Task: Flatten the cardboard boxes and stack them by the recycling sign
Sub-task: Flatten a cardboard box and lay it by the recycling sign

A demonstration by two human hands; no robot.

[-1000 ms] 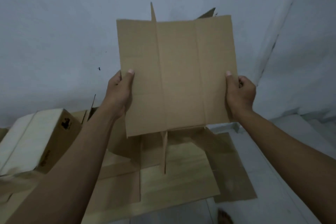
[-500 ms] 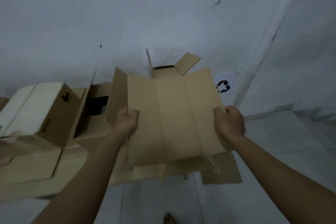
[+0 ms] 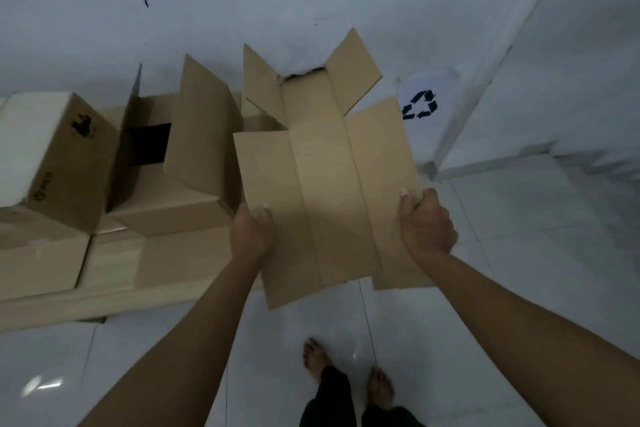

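I hold a flattened brown cardboard box (image 3: pixel 329 191) out in front of me, tilted away, its far flaps splayed upward. My left hand (image 3: pixel 252 234) grips its left edge and my right hand (image 3: pixel 426 222) grips its right edge, thumbs on top. The recycling sign (image 3: pixel 420 104), a white sheet with a black arrow symbol, is stuck low on the wall just right of the box. To the left stand unflattened boxes: an open one (image 3: pixel 180 163) with raised flaps and a closed one (image 3: pixel 59 152) with a white top.
The boxes at left rest on a low light wooden platform (image 3: pixel 114 298) with more cardboard on it. White tiled floor spreads below, with my bare feet (image 3: pixel 346 374) on it. A wall corner (image 3: pixel 485 87) runs up right of the sign.
The flattened box has come down from upright in front of my face to a lower, tilted position. My view has dropped toward the floor, bringing the recycling sign and my feet into sight.
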